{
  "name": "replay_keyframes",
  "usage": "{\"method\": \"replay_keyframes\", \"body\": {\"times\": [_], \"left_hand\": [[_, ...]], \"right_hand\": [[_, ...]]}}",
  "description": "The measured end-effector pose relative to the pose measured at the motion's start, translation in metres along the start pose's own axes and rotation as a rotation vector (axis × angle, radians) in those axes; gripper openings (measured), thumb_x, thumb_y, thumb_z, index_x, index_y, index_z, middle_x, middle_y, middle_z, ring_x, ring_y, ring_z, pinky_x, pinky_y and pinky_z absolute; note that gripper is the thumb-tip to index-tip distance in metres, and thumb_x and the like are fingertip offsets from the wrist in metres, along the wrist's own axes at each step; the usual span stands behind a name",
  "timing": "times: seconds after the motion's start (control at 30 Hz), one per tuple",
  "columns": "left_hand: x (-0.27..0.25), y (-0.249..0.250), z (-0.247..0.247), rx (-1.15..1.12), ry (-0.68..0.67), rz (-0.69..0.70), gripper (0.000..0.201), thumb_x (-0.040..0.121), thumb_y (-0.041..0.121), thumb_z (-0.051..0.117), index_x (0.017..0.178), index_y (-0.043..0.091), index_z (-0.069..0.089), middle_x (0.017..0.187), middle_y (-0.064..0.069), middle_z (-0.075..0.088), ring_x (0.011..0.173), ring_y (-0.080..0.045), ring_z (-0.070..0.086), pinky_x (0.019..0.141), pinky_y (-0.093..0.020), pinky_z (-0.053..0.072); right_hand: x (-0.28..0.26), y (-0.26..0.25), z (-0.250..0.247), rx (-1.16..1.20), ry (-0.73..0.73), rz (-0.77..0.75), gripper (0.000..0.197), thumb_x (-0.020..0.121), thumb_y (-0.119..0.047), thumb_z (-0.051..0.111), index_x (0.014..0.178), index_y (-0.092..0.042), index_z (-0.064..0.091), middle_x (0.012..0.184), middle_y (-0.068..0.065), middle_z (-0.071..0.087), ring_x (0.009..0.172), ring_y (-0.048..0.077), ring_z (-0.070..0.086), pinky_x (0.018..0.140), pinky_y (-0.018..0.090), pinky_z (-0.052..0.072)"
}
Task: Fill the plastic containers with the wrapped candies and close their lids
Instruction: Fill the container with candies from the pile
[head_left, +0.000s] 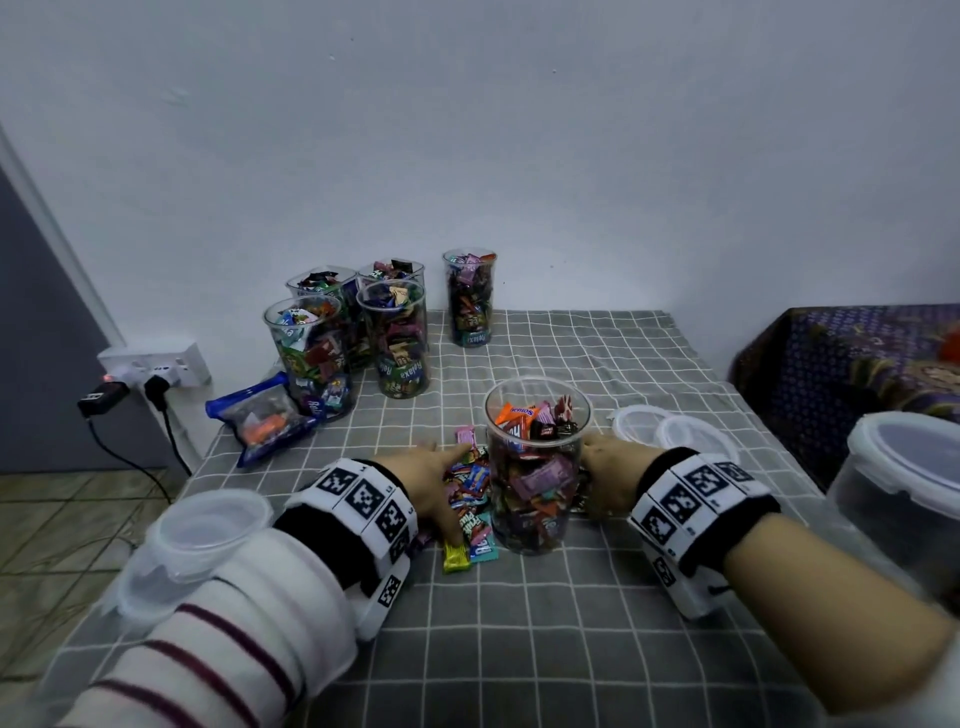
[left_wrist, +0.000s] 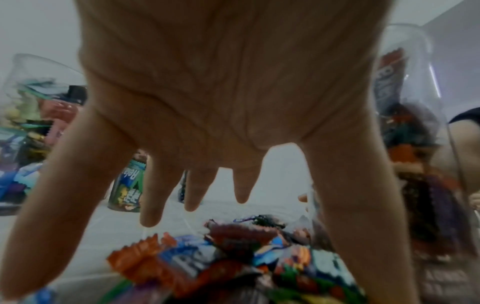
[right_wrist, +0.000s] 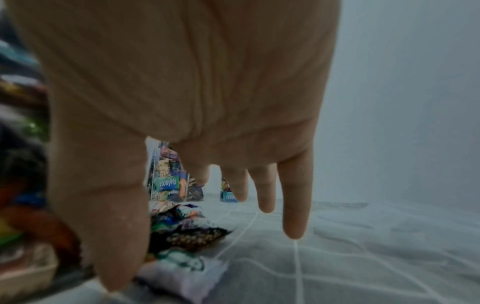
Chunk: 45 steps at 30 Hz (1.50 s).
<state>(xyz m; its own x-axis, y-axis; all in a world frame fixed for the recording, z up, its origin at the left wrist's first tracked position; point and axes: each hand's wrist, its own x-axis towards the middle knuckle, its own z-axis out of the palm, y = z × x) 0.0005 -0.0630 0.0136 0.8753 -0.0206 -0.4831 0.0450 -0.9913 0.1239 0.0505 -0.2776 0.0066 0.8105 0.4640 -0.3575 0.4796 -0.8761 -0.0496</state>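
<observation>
Head view: a clear plastic container (head_left: 537, 467), lidless and nearly full of wrapped candies, stands upright on the grid-patterned desk (head_left: 519, 649). An orange wrapper at its top reads "Sonice"; loose candies (head_left: 470, 499) heaped just left of it include wrappers reading "Fruit Plus". Five filled containers (head_left: 384, 322) stand near the wall, several showing "Relaxa" labels. Two loose lids (head_left: 670, 428) lie right of the front container.

The left hand (head_left: 428, 478) lies palm-down over the loose candies, fingers (left_wrist: 150, 201) straight and spread, gripping nothing. The right hand (head_left: 613, 475) is at the container's right side, fingers (right_wrist: 294, 205) extended and relaxed, thumb near the wall; whether it touches cannot be told.

Only the right wrist view shows further candies (right_wrist: 187, 228) on the desk behind the container.
</observation>
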Motion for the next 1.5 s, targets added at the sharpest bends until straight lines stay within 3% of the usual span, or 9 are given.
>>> {"method": "replay_keyframes", "body": {"times": [0.13,0.27,0.4,0.6,0.9,1.07,1.3,1.43,1.5], "left_hand": [[0.003,0.005,0.005,0.000,-0.019,0.029,0.107,0.072,0.031,0.079,0.149,0.037,0.006,0.150,-0.006,0.033,0.131,-0.027,0.039,0.105,-0.038,0.037],[0.001,0.009,0.005,0.016,-0.033,0.051,0.086,0.078,0.028,0.074,0.147,0.035,0.024,0.140,-0.003,0.048,0.122,-0.024,0.050,0.095,-0.031,0.043],[-0.003,0.010,0.005,0.083,-0.004,0.072,0.068,0.083,0.029,0.069,0.143,0.032,0.037,0.129,-0.006,0.056,0.117,-0.024,0.054,0.095,-0.031,0.045],[-0.001,0.006,0.008,0.060,0.189,0.071,0.041,0.083,0.025,0.069,0.124,0.027,0.062,0.117,-0.006,0.064,0.108,-0.023,0.059,0.085,-0.030,0.048],[-0.002,0.001,0.006,-0.028,0.310,0.021,0.024,0.088,0.021,0.060,0.111,0.020,0.067,0.109,-0.009,0.066,0.103,-0.026,0.060,0.086,-0.033,0.050],[-0.006,-0.005,0.001,-0.143,0.494,0.007,0.025,0.089,0.016,0.056,0.111,0.019,0.068,0.102,-0.011,0.068,0.097,-0.027,0.060,0.074,-0.030,0.042],[-0.012,-0.010,0.000,-0.430,0.694,0.033,0.019,0.084,0.013,0.060,0.097,0.020,0.072,0.083,-0.008,0.070,0.082,-0.023,0.064,0.072,-0.032,0.050],[-0.014,-0.008,-0.002,-0.491,0.797,0.089,0.019,0.083,0.014,0.063,0.096,0.022,0.073,0.082,-0.005,0.070,0.082,-0.023,0.062,0.072,-0.033,0.048],[-0.016,-0.006,-0.004,-0.522,0.827,0.128,0.021,0.082,0.011,0.063,0.098,0.021,0.074,0.085,-0.004,0.071,0.083,-0.022,0.061,0.073,-0.034,0.048]], "right_hand": [[0.000,-0.013,0.001,-0.112,-0.052,-0.032,0.048,0.086,-0.019,0.060,0.132,-0.017,0.048,0.136,0.007,0.047,0.120,0.026,0.051,0.099,0.037,0.045],[0.004,-0.012,0.007,-0.120,-0.022,-0.001,0.034,0.083,-0.023,0.063,0.116,-0.018,0.058,0.119,0.006,0.061,0.107,0.027,0.059,0.091,0.040,0.051],[0.008,-0.009,0.009,-0.030,0.038,0.016,0.030,0.084,-0.027,0.062,0.113,-0.019,0.060,0.116,0.005,0.061,0.106,0.026,0.060,0.092,0.039,0.051],[0.015,-0.005,0.014,0.039,0.103,0.015,0.026,0.085,-0.028,0.059,0.109,-0.019,0.062,0.115,0.004,0.062,0.104,0.025,0.061,0.092,0.040,0.051],[0.017,-0.002,0.015,0.038,0.099,0.034,0.024,0.086,-0.019,0.058,0.109,-0.019,0.062,0.114,0.006,0.064,0.104,0.026,0.061,0.091,0.038,0.051],[0.008,0.013,0.002,0.183,0.180,0.098,0.025,0.085,-0.010,0.056,0.106,-0.019,0.064,0.108,0.001,0.066,0.099,0.020,0.061,0.082,0.026,0.049],[-0.006,0.031,-0.002,0.450,0.367,0.099,0.021,0.078,-0.005,0.068,0.093,-0.019,0.061,0.089,-0.001,0.059,0.082,0.014,0.053,0.058,0.011,0.037],[-0.014,0.034,-0.011,0.600,0.515,0.073,0.030,0.078,-0.004,0.070,0.075,-0.029,0.054,0.094,0.003,0.063,0.087,0.022,0.059,0.078,0.031,0.050],[-0.020,0.034,-0.021,0.666,0.601,0.055,0.037,0.078,-0.001,0.069,0.073,-0.035,0.053,0.096,0.003,0.064,0.085,0.024,0.061,0.072,0.033,0.052]]}}
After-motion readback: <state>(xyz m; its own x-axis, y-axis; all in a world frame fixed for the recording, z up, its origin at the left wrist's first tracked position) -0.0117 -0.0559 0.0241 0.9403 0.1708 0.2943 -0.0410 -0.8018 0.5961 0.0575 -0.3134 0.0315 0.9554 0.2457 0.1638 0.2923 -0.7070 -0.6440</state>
